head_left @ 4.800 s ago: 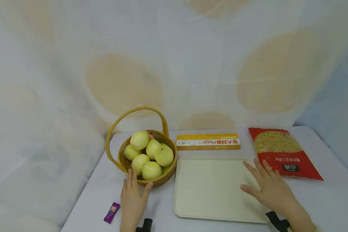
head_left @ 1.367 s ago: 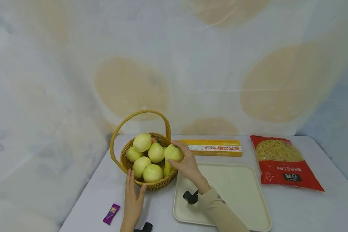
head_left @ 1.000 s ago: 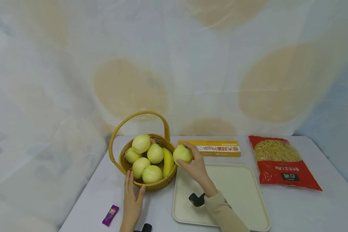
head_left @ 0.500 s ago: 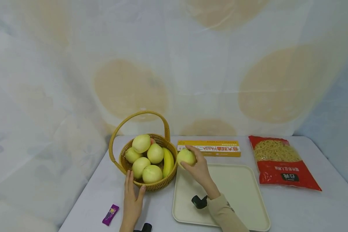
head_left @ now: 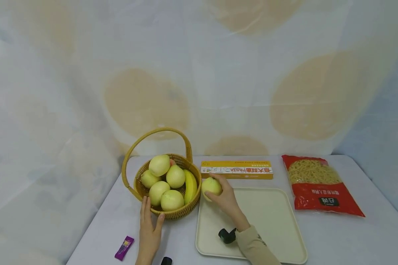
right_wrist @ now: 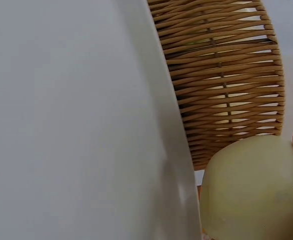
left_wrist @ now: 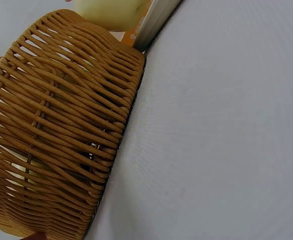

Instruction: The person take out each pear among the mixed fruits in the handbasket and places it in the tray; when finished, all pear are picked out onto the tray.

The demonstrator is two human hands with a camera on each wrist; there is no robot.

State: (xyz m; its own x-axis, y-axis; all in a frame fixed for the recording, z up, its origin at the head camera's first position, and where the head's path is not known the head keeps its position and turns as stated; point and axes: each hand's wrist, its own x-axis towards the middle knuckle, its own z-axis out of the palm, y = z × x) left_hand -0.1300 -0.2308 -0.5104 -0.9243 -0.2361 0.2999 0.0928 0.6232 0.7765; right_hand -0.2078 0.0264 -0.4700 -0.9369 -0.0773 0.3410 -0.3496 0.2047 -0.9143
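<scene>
My right hand (head_left: pixel 226 198) grips a round yellow-green fruit (head_left: pixel 211 188) over the left back corner of the cream tray (head_left: pixel 252 228). In the right wrist view that fruit (right_wrist: pixel 256 190) hangs beside the tray's edge, close to the basket, with one fingertip visible on it. The wicker basket (head_left: pixel 182 212) with a tall handle stands left of the tray. Inside it lie several similar fruits (head_left: pixel 171 200), a banana (head_left: pixel 190 187) and a reddish thing mostly hidden behind them. My left hand (head_left: pixel 149 233) rests with straight fingers against the basket's near side.
A yellow pasta box (head_left: pixel 237 170) lies behind the tray. To the right is a red bag of pasta (head_left: pixel 321 187). A small purple packet (head_left: pixel 124 248) lies on the white table at the left. A patterned cloth (head_left: pixel 229 92) hangs behind.
My right hand has come from above the tray's right side, taken the fruit out of the basket, uncovering the banana, then moved right and lowered toward the tray. The left hand stays at the basket.
</scene>
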